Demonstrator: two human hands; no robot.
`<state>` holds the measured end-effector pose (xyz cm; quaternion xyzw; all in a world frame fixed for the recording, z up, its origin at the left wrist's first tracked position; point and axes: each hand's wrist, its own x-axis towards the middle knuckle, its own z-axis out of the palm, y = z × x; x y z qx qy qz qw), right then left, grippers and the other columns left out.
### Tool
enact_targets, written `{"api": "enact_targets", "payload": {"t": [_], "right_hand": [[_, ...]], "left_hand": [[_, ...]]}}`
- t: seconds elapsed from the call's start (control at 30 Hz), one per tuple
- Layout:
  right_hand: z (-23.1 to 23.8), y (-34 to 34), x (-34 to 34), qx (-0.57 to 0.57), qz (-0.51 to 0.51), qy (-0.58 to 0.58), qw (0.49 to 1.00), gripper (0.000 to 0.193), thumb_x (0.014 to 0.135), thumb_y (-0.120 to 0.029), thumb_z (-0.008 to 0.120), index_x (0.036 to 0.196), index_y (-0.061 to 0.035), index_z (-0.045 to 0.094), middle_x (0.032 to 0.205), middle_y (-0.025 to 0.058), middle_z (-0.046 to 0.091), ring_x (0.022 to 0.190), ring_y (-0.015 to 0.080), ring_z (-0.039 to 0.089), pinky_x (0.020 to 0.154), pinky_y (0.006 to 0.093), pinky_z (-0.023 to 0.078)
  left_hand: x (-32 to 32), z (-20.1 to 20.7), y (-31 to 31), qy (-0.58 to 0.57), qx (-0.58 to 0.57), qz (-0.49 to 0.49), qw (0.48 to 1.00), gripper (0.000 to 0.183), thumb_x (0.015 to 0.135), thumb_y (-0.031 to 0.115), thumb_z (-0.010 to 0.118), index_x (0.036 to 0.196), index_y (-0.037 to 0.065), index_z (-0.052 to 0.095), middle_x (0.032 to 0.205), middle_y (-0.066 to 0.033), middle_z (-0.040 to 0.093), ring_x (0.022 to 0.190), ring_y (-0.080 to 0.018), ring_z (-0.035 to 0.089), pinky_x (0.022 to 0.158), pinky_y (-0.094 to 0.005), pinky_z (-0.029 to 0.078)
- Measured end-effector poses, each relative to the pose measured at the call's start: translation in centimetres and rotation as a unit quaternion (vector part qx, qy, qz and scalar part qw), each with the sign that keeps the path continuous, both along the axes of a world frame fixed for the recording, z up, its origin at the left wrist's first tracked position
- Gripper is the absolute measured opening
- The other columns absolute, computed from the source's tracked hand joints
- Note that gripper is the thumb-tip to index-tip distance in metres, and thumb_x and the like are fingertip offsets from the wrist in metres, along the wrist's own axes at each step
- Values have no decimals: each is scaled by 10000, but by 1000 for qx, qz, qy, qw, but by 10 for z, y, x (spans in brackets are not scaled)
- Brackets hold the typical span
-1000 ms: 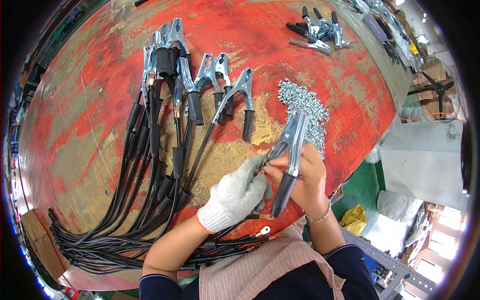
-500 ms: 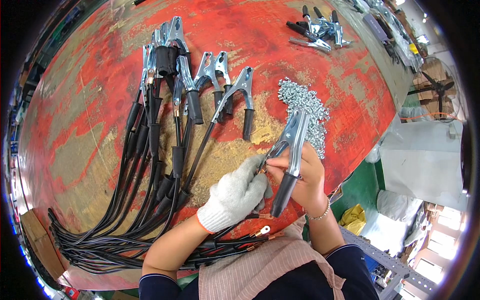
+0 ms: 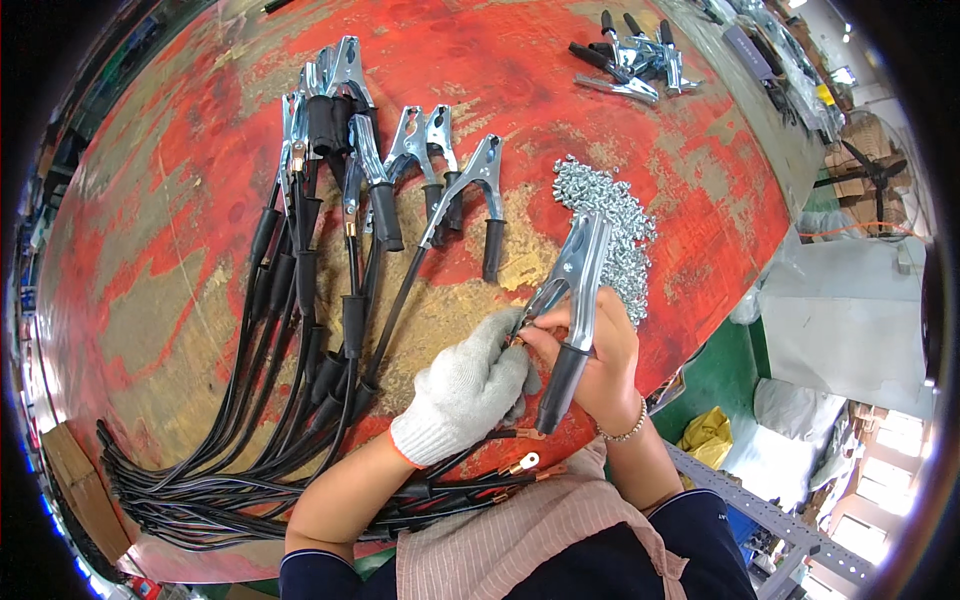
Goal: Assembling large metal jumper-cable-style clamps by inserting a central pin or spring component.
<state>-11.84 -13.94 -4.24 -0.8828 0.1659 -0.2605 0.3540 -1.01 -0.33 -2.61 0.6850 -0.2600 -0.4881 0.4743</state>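
A silver battery clamp with a black handle sleeve is held jaws up in front of me. My left hand, in a white knitted glove, is closed round its other handle, where a copper cable lug shows at the fingertips. My bare right hand reaches behind the sleeved handle. Its thumb and finger pinch together at the lug; whatever sits between them is too small and hidden to make out. Just beyond the clamp lies a heap of small silver screws.
Several clamps on black cables lie to the left across the worn red table. More loose clamps are at the far right. Cable ends with copper lugs lie close to my apron. A fan stands beyond the table's right edge.
Both hands and the clamp have shifted slightly left. The right fingers stay pinched at the lug, and the grip of the left hand looks the same.
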Motion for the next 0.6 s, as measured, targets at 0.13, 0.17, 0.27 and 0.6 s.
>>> {"api": "enact_targets", "payload": {"t": [0.13, 0.17, 0.27, 0.6], "right_hand": [[-2, -9, -8, -80, 55, -44, 994, 223, 670, -109, 835, 861, -76, 725, 845, 60, 586, 774, 216, 571, 672, 325, 443], [-7, -13, -14, -100, 59, -51, 992, 222, 673, -118, 831, 866, -79, 729, 848, 59, 587, 772, 219, 569, 673, 328, 439], [-3, -10, -9, -117, 76, -62, 988, 229, 680, -131, 820, 891, -87, 740, 849, 53, 589, 760, 221, 560, 671, 331, 429], [0, -9, -5, -125, 47, -94, 987, 316, 587, -51, 775, 889, -130, 732, 766, 25, 561, 651, 232, 532, 585, 324, 447]], "left_hand": [[2, 6, 0, -4, 16, -5, 1000, 419, 941, 148, 464, 1334, 3, 441, 765, -74, 677, 601, -141, 651, 590, -290, 540], [2, 9, -1, 1, 25, -6, 1000, 420, 941, 147, 465, 1335, 2, 440, 767, -75, 676, 600, -140, 650, 589, -289, 539], [0, 1, 0, -12, 2, 2, 1000, 417, 945, 149, 464, 1334, -1, 439, 764, -75, 675, 600, -133, 645, 587, -282, 536], [-3, -2, 2, 6, -23, 15, 1000, 382, 955, 129, 459, 1311, -9, 450, 730, -76, 658, 578, -122, 625, 544, -282, 514]]}}
